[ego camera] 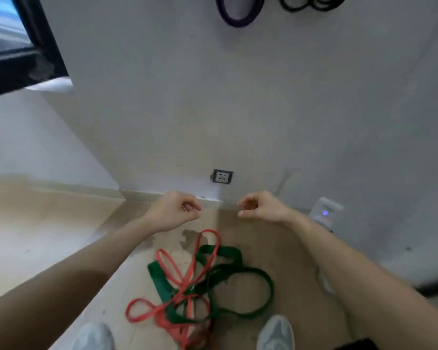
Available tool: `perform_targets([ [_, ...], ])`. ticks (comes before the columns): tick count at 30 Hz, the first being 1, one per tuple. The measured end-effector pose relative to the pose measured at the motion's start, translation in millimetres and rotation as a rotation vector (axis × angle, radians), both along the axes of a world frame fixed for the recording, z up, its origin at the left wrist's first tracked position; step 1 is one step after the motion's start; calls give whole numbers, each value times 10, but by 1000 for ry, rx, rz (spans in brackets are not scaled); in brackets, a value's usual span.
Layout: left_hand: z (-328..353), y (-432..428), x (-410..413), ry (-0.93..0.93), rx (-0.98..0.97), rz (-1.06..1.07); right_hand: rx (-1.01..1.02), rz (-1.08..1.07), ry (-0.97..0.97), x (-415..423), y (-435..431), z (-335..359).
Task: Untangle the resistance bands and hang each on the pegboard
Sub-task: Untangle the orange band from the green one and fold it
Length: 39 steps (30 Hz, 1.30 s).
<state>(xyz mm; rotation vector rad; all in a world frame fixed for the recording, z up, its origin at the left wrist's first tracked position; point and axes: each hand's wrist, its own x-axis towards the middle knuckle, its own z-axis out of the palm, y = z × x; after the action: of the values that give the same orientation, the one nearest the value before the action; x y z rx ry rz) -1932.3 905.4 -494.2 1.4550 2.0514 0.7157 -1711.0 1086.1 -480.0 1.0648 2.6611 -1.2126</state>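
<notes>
Two bands lie in a messy knot on the floor (61, 223), straight below the wall socket (222, 176) and between the person's shoes. The red band (185, 282) loops over and under the green band (159, 280), so they are not yet pulled apart.

High above the socket, a purple band (234, 22) and some black bands (292, 9) hang on the wall. What holds them up is past the top of the picture.

The left hand (177, 210) is just below the socket and a bit to the left. The right hand (261, 208) is just below it and a bit to the right. Each grip is loose, with the fingers softly curled, and holds nothing. Both hands are well above the knot.

I think the step now is to start on the red and green knot. The next move calls for reaching down and taking one band in each hand. Then one band must be slid out through the loops slowly, not tugged hard, or the knot may get tighter.
</notes>
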Motion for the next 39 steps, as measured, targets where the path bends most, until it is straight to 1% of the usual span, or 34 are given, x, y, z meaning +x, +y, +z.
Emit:
perform_targets([
  [2, -563, -194, 117, -2, -103, 14, -17, 39, -120, 24, -111, -546],
  [4, -1068, -368, 257, -40, -167, 26, -47, 64, -207, 71, -228, -1043],
  [7, -1771, -608, 400, -101, -284, 42, -129, 75, -291, 149, -425, -1708],
  [9, -2202, -755, 449, -54, -341, 55, -189, 71, -327, 215, -582, -2125],
  [12, -2654, -980, 518, 57, -441, 94, -221, 72, -373, 322, -864, -2677],
  [15, -2840, -1166, 608, 32, -521, 133, -256, 111, -393, 410, -1185, -2929],
  [18, -2846, -1213, 599, 30, -492, 133, -217, 131, -426, 553, -1383, -3073],
  [20, -2818, -1201, 550, 5, -503, 141, -174, 168, -487, 644, -1431, -3109],
  [22, -2784, -1196, 486, -85, -534, 194, -161, 191, -533, 698, -1411, -3099],
  [24, -2738, -1213, 449, -180, -562, 202, -146, 169, -559, 736, -1336, -3034],
  [27, -2551, -1262, 405, -293, -502, 290, -73, 92, -572, 779, -1156, -2900],
  [29, -2290, -1265, 319, -360, -417, 400, -33, 70, -580, 807, -1016, -2820],
  [31, -1969, -1255, 172, -421, -363, 437, 0, 24, -583, 836, -899, -2680],
  [33, -1643, -1227, 6, -422, -297, 410, 60, -27, -579, 855, -830, -2475],
  [36, -1104, -1158, -153, -373, -207, 384, 119, -53, -630, 828, -792, -2154],
  [39, -562, -1062, -185, -380, -104, 348, 119, -56, -578, 666, -776, -1768],
])
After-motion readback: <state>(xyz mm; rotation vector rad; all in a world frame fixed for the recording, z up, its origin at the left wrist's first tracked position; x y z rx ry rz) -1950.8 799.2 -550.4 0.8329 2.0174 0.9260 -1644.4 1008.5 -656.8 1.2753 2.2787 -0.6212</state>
